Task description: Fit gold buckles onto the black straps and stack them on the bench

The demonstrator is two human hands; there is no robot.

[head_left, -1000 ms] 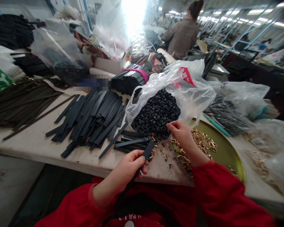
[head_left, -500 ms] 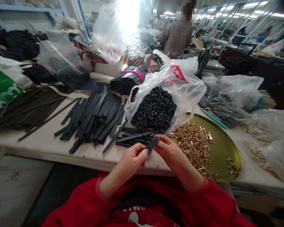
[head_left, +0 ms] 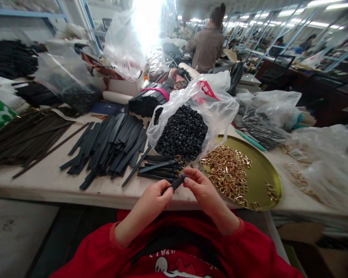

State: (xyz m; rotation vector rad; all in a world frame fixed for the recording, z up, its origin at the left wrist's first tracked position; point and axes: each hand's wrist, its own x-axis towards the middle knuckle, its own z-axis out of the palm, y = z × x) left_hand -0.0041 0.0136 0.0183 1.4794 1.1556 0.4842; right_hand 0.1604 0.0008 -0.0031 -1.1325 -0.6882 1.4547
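A short length of black strap point(head_left: 178, 182) runs between my two hands, low over the table's front edge. My left hand point(head_left: 156, 196) is closed on its near end, thumb on top. Fingertips of my right hand point(head_left: 199, 187) pinch the far end; whether a small loop is there too is hidden. Just behind lie several black straps with gold buckles point(head_left: 159, 168). A plastic bag of small black loops point(head_left: 182, 133) stands open beyond them. Gold buckles point(head_left: 227, 172) are heaped on a round gold tray point(head_left: 259, 170) to the right. Loose black straps point(head_left: 110, 144) are piled to the left.
Brown strips point(head_left: 26, 135) cover the table's left end. Behind the black pile sits a strap bundle point(head_left: 147, 101) tied with a pink band. Plastic bags point(head_left: 321, 158) and a teal pen-like tool point(head_left: 251, 139) lie right of the tray. A person point(head_left: 207, 46) stands farther back.
The strap between my hands has tilted and shows its narrower side now. Both hands stay on it. The whole view has shifted slightly, moving the table's contents left in the picture.
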